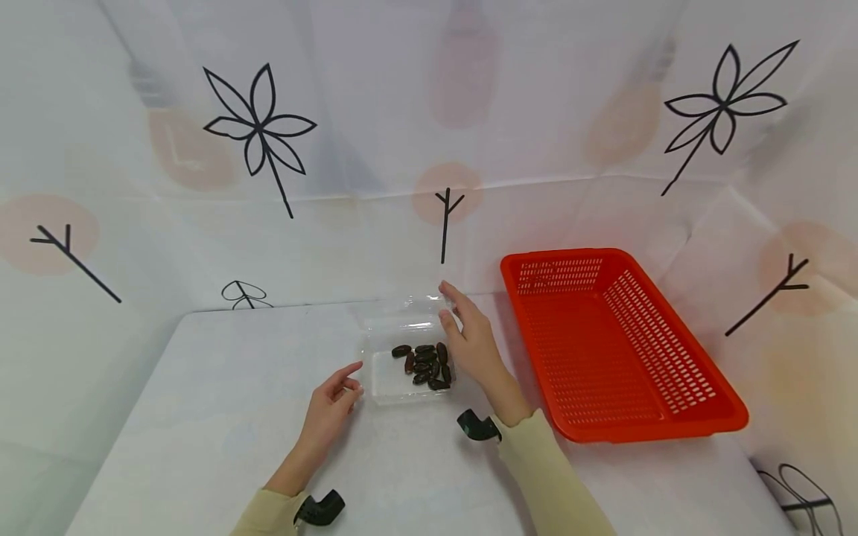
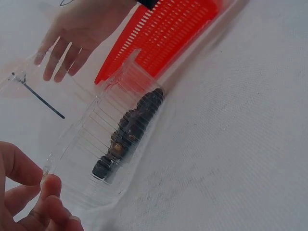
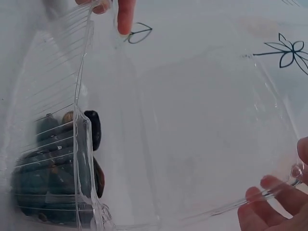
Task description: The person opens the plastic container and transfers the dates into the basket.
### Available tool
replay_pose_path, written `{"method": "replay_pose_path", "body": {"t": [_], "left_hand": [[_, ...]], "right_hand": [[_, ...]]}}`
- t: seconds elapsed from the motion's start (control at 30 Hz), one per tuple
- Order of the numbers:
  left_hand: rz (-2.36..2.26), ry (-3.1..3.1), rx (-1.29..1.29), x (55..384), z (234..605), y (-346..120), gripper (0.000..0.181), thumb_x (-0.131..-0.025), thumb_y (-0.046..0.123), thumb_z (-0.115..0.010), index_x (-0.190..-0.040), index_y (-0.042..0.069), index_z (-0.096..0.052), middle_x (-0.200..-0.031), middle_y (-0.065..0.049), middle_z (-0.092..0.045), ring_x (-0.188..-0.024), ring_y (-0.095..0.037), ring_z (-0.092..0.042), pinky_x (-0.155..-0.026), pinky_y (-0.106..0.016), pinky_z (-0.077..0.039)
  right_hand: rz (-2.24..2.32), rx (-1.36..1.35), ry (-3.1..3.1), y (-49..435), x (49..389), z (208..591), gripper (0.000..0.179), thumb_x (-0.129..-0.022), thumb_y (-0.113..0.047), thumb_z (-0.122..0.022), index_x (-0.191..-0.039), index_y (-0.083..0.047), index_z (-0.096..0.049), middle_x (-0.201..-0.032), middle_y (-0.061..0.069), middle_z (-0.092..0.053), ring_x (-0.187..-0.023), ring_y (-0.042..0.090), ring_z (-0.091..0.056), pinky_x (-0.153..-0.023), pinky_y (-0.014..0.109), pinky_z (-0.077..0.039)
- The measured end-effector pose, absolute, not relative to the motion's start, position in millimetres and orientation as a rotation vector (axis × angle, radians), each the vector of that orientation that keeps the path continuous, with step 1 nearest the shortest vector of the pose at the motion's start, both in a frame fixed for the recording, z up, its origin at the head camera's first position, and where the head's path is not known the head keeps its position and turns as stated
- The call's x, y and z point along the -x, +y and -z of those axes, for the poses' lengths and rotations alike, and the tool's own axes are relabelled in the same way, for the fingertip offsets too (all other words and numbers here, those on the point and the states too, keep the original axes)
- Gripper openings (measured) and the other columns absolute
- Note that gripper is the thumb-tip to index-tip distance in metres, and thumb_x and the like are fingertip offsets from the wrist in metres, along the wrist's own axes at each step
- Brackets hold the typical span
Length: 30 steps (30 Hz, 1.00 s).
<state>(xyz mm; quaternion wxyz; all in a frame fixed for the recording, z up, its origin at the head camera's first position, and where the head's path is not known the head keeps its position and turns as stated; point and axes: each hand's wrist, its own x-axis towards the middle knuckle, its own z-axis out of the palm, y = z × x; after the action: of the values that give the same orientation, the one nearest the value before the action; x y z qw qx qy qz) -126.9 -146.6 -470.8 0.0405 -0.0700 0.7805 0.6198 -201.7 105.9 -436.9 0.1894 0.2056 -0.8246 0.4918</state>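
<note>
A clear plastic box (image 1: 390,381) stands on the table with several dark brown dates (image 1: 426,368) bunched toward its right side. Its clear hinged lid (image 3: 202,139) is raised at the back. My left hand (image 1: 327,412) is at the box's left side, where thumb and forefinger pinch the rim in the left wrist view. Over the box's far right corner, my right hand (image 1: 477,346) holds the lid's edge between thumb and fingers, as the right wrist view shows. The dates look blurred through the ribbed wall there.
A red slotted plastic basket (image 1: 643,428) stands right of the box, close to my right forearm. White cloth (image 1: 221,402) covers the table, and a printed cloth backdrop (image 1: 362,246) rises behind its far edge. A dark device (image 1: 477,425) sits at the right wrist.
</note>
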Motion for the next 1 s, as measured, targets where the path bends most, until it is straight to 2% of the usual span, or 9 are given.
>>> {"method": "replay_pose_path", "body": {"t": [0.13,0.43,0.6,0.8,1.0], "left_hand": [[-1.876,2.404,0.228,123.0,459.3,-144.0,0.041,-0.094,-0.003,-0.059,-0.136,0.0,-0.058,-0.094,-0.01,-0.058,-0.066,-0.012,-0.047,-0.061,-0.021,-0.04],[-1.902,2.412,0.185,134.6,494.7,-153.4,0.041,-0.095,0.003,-0.062,-0.135,0.006,-0.06,-0.096,-0.008,-0.059,-0.066,-0.013,-0.047,-0.059,-0.022,-0.04],[-1.918,2.4,0.176,134.6,494.7,-154.0,0.041,-0.094,0.002,-0.063,-0.135,0.007,-0.061,-0.095,-0.008,-0.059,-0.065,-0.012,-0.047,-0.06,-0.022,-0.041],[-1.918,2.401,0.164,133.9,493.6,-154.1,0.042,-0.094,0.002,-0.063,-0.135,0.008,-0.061,-0.095,-0.007,-0.059,-0.066,-0.012,-0.048,-0.061,-0.022,-0.042],[-1.915,2.402,0.162,133.1,492.3,-154.2,0.042,-0.093,0.004,-0.065,-0.135,0.009,-0.061,-0.095,-0.007,-0.059,-0.067,-0.012,-0.049,-0.061,-0.022,-0.043]], "right_hand": [[-1.44,-0.582,-2.294,105.1,204.8,435.9,0.05,-0.104,-0.013,-0.051,-0.151,-0.003,-0.038,-0.15,0.015,-0.045,-0.136,0.029,-0.044,-0.106,0.048,-0.039],[-1.497,-0.52,-2.334,104.1,212.6,434.5,0.056,-0.105,-0.014,-0.05,-0.156,-0.005,-0.028,-0.157,0.011,-0.034,-0.14,0.028,-0.039,-0.109,0.046,-0.035],[-1.516,-0.473,-2.337,104.4,216.3,435.7,0.057,-0.104,-0.011,-0.051,-0.156,-0.005,-0.029,-0.156,0.014,-0.035,-0.138,0.031,-0.04,-0.108,0.047,-0.036],[-1.614,-0.448,-2.329,104.7,217.4,435.7,0.056,-0.105,-0.015,-0.05,-0.156,-0.008,-0.03,-0.158,0.009,-0.035,-0.139,0.028,-0.041,-0.109,0.044,-0.035],[-1.641,-0.446,-2.306,104.5,218.7,439.1,0.052,-0.104,-0.012,-0.05,-0.154,-0.004,-0.034,-0.155,0.012,-0.039,-0.137,0.028,-0.043,-0.108,0.044,-0.036]]}}
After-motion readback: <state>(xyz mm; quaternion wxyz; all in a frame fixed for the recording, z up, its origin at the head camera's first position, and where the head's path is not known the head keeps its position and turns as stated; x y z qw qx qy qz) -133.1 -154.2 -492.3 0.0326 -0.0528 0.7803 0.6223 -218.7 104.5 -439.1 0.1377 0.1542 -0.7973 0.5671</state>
